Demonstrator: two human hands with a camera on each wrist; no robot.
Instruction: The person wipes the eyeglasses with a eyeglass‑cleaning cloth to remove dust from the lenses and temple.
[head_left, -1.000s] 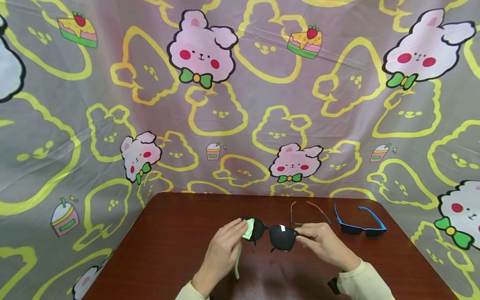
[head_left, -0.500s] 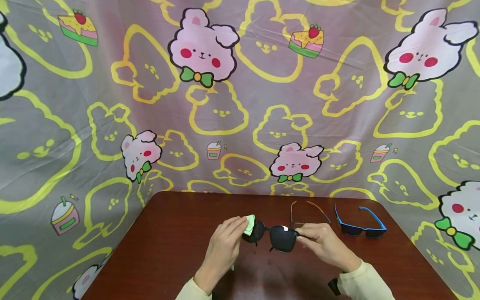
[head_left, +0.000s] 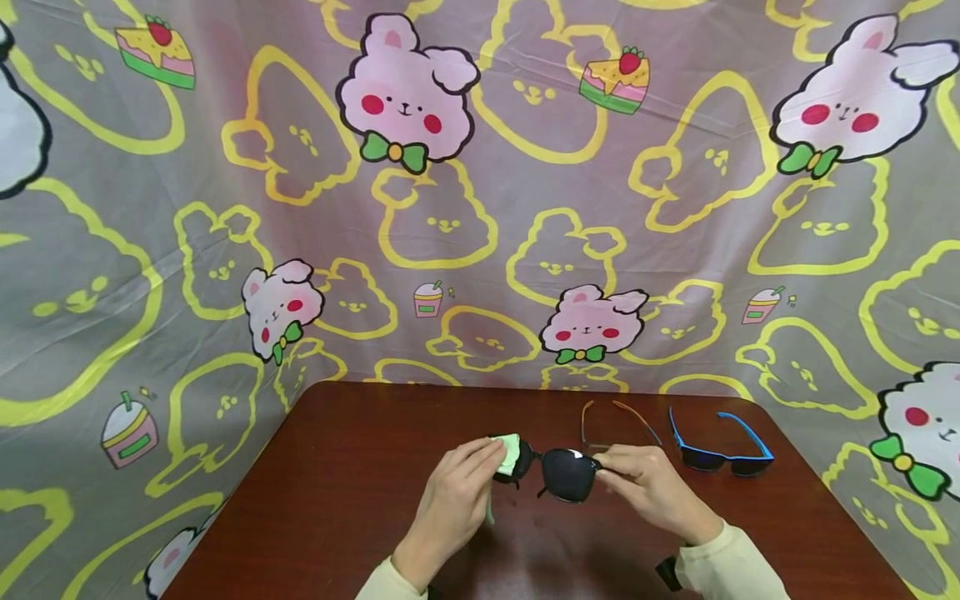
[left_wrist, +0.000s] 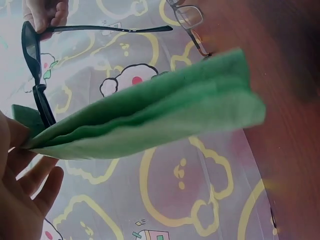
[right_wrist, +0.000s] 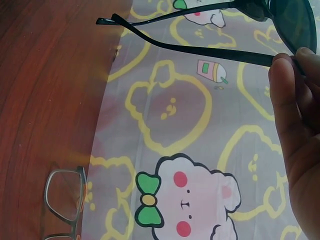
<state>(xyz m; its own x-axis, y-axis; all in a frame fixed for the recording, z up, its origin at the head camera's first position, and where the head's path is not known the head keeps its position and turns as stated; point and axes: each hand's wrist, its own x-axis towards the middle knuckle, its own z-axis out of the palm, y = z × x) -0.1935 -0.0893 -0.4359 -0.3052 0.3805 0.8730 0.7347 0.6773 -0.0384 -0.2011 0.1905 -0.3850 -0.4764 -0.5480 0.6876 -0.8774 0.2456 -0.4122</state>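
Black sunglasses (head_left: 567, 475) are up at lower center of the frame, right hand (head_left: 647, 482) pinching one hinge corner, left hand (head_left: 448, 492) pinching a green cloth (head_left: 509, 454) over the lens (head_left: 525, 461) on the picture's left. Looks like wiping to me, so I'd grip frame rather than glass, rub gently, and mind the cloth's loose tail (left_wrist: 200, 100) doesn't snag.

We list one pair of black sunglasses (head_left: 567, 476), dark-lensed, temples unfolded, raised, pinched at one outer corner by the right hand (head_left: 648, 487). We list one light-green cloth (head_left: 510, 454), folded, gripped by the left hand (head_left: 456, 492) over the opposite lens, loose end trailing.
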